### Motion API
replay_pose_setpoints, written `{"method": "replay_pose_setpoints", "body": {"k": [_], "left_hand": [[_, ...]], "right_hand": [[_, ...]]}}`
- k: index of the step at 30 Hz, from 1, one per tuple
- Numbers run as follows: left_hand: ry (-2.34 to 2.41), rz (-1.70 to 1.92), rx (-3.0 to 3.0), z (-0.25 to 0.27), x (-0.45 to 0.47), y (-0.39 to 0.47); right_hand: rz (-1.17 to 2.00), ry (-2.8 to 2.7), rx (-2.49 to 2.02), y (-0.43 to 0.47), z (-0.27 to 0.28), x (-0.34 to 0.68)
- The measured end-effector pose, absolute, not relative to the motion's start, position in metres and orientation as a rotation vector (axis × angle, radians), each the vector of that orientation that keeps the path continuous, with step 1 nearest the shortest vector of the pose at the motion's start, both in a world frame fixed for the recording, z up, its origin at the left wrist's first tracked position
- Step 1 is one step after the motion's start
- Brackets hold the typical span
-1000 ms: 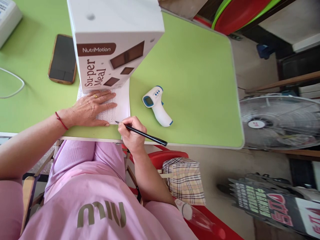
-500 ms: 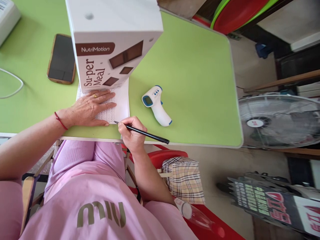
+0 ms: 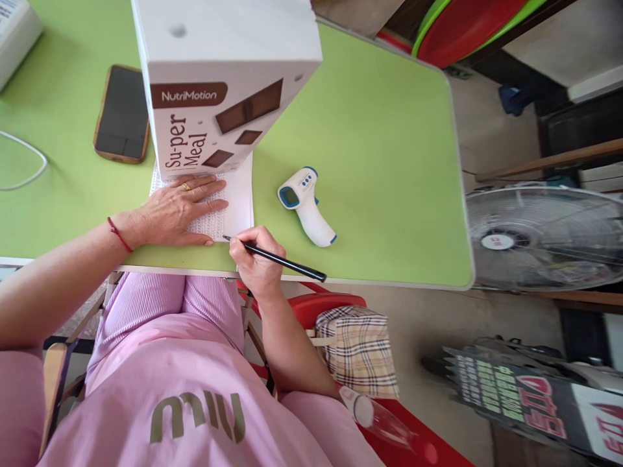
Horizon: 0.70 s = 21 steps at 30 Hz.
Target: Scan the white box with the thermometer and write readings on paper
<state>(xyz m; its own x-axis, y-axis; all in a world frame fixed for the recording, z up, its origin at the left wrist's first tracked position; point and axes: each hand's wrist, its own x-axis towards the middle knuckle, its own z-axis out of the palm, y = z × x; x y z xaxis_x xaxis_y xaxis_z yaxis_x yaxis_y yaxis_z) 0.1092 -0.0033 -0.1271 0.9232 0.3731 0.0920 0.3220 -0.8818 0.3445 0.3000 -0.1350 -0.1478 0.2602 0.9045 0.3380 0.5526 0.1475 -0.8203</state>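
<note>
My left hand (image 3: 180, 211) lies flat with fingers spread on a sheet of paper (image 3: 242, 211) covered partly in rows of small handwriting. In my right hand (image 3: 259, 259) a black pen (image 3: 287, 263) is pinched, its tip at the paper's lower edge near the end of the writing. Just beyond my left fingers stands a white box (image 3: 195, 139) printed "NutriMotion Su-per Meal", hiding the upper part of the paper. A white and blue infrared thermometer (image 3: 307, 211) rests on the table to the right of the paper.
The green table (image 3: 384, 181) carries a smartphone (image 3: 121, 117) left of the box and a white cable (image 3: 36, 162) farther left. On a red chair below are a plaid bag (image 3: 357, 350) and a plastic bottle (image 3: 384, 418). A fan (image 3: 540, 237) stands beyond the table's right edge.
The pen's back end has tipped slightly leftward and down. Table items appear shifted slightly right in view; my left hand stays on the paper.
</note>
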Motion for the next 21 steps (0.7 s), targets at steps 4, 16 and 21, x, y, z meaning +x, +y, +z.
{"method": "replay_pose_setpoints", "body": {"k": [4,16,21], "left_hand": [[0.51,0.241,2.757,-0.1276,0.1092,-0.0036],[0.513,0.231,2.751,-0.1302,0.1078,-0.0026],[0.443,0.343,2.766,-0.1278,0.1079,-0.002]], "right_hand": [[0.456,-1.416,-1.555,-0.1354,-0.1477,0.3],[0.411,-1.353,-1.541,-0.1364,-0.1493,0.2992],[0.28,-1.324,-1.496,-0.1388,-0.1457,0.3039]]}}
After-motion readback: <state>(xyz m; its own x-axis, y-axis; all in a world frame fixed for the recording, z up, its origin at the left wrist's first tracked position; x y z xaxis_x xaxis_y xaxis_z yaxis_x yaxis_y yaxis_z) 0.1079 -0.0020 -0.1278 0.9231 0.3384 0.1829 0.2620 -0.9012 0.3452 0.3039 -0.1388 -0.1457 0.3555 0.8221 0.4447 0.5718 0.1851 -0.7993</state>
